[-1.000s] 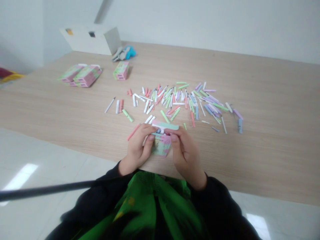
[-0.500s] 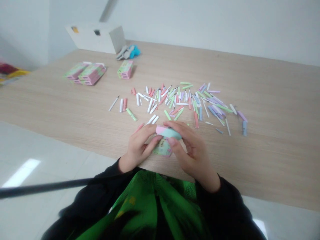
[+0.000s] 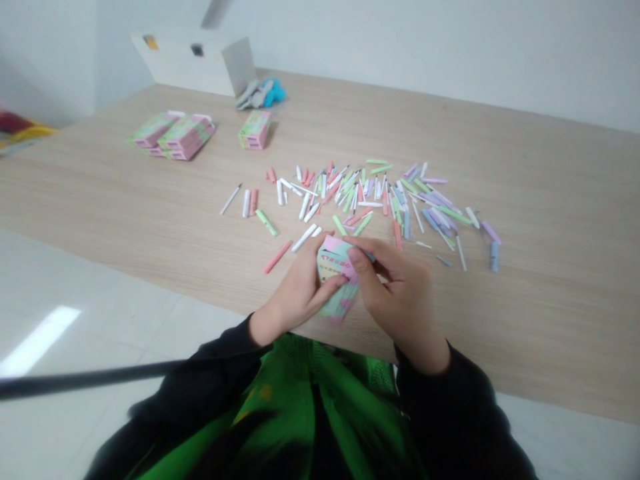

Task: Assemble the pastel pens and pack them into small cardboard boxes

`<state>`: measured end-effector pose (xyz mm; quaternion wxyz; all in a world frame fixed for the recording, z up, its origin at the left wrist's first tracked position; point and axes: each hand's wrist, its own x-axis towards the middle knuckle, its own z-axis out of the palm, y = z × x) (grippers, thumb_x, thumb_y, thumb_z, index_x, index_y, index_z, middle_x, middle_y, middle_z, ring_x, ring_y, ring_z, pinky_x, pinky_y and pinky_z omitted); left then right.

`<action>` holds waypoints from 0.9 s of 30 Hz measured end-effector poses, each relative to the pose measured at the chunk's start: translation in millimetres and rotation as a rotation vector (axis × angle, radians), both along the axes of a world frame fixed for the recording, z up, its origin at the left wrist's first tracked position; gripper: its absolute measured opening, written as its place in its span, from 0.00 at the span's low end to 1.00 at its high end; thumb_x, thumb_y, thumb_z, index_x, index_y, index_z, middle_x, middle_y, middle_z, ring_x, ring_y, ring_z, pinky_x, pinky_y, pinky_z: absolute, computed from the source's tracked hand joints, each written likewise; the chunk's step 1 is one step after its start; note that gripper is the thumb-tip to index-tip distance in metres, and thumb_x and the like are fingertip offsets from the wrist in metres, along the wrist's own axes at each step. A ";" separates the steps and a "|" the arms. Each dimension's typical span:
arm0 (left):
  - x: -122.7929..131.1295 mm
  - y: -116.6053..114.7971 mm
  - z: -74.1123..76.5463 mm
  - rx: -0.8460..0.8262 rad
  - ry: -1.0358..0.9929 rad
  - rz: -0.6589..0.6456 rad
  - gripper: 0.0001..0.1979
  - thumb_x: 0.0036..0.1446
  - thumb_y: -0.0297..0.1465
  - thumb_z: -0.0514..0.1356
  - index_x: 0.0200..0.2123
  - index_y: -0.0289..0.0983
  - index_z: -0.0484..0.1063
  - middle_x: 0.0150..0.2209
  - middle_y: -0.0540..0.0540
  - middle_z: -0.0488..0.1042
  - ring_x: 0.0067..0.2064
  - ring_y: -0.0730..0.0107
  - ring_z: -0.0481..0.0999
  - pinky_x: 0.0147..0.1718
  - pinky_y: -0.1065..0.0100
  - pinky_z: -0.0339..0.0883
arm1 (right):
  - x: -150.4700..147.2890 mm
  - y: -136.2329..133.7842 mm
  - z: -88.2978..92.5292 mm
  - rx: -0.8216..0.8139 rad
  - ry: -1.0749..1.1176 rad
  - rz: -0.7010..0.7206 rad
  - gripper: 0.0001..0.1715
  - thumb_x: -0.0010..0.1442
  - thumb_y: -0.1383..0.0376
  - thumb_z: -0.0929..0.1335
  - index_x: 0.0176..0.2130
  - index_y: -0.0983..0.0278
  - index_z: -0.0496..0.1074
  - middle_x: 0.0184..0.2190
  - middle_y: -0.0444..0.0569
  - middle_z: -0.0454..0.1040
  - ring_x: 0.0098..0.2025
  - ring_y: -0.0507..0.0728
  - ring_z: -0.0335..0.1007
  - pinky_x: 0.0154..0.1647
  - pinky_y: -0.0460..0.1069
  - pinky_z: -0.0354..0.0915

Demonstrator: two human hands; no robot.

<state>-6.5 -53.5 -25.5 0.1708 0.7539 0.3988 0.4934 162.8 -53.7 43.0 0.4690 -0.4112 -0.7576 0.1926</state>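
Observation:
A small pink and mint-green printed carton (image 3: 334, 262) is between my two hands near the table's front edge. My left hand (image 3: 293, 291) is wrapped round its left side, the thumb lying across the front. At the top right, the thumb and fingers of my right hand (image 3: 404, 287) pinch the carton by its upper edge. The top pink panel shows; what is inside is hidden. Just beyond my hands lie loose pen parts in white, pink, green, blue and purple, among them a coral-pink stick (image 3: 277, 257) and a white one (image 3: 304, 237).
Similar cartons (image 3: 187, 135) are stacked at the back left, and a single carton (image 3: 256, 130) stands apart from them. Behind it lies a grey and blue crumpled cloth (image 3: 261, 94) beside a white box (image 3: 193, 63). A dark bar (image 3: 95, 379) crosses the lower left.
The carton has turned upright, so its printed front now faces me. My left hand has closed round its side. The coral-pink stick, mostly hidden before, shows fully.

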 end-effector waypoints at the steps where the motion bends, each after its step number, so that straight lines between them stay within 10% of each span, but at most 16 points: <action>1: 3.7 -2.7 1.5 -0.047 0.000 0.023 0.36 0.61 0.44 0.66 0.66 0.37 0.56 0.58 0.34 0.71 0.59 0.50 0.74 0.55 0.52 0.71 | -1.3 -0.2 0.2 0.006 -0.012 -0.022 0.10 0.67 0.69 0.68 0.44 0.62 0.80 0.38 0.45 0.85 0.37 0.52 0.81 0.40 0.46 0.73; 6: 22.0 -13.8 7.5 -0.203 -0.051 0.215 0.53 0.42 0.43 0.76 0.67 0.39 0.53 0.56 0.34 0.72 0.54 0.47 0.76 0.47 0.52 0.74 | -7.9 -2.8 2.6 0.027 -0.076 -0.091 0.10 0.68 0.68 0.67 0.44 0.64 0.79 0.38 0.48 0.85 0.37 0.54 0.81 0.41 0.48 0.74; 15: 14.1 -4.7 17.1 -0.035 -0.010 0.135 0.41 0.41 0.26 0.72 0.58 0.40 0.59 0.48 0.43 0.75 0.47 0.59 0.80 0.43 0.61 0.76 | -1.1 -5.7 13.2 0.050 -0.087 -0.025 0.10 0.67 0.70 0.68 0.44 0.60 0.79 0.40 0.45 0.85 0.39 0.54 0.82 0.42 0.47 0.75; 27: 19.4 -11.6 14.0 -0.021 0.005 0.140 0.37 0.56 0.36 0.69 0.63 0.38 0.55 0.54 0.37 0.76 0.52 0.56 0.80 0.46 0.59 0.78 | -9.0 -11.1 21.7 0.006 0.026 -0.092 0.07 0.62 0.72 0.71 0.36 0.61 0.79 0.37 0.45 0.84 0.40 0.55 0.82 0.44 0.50 0.76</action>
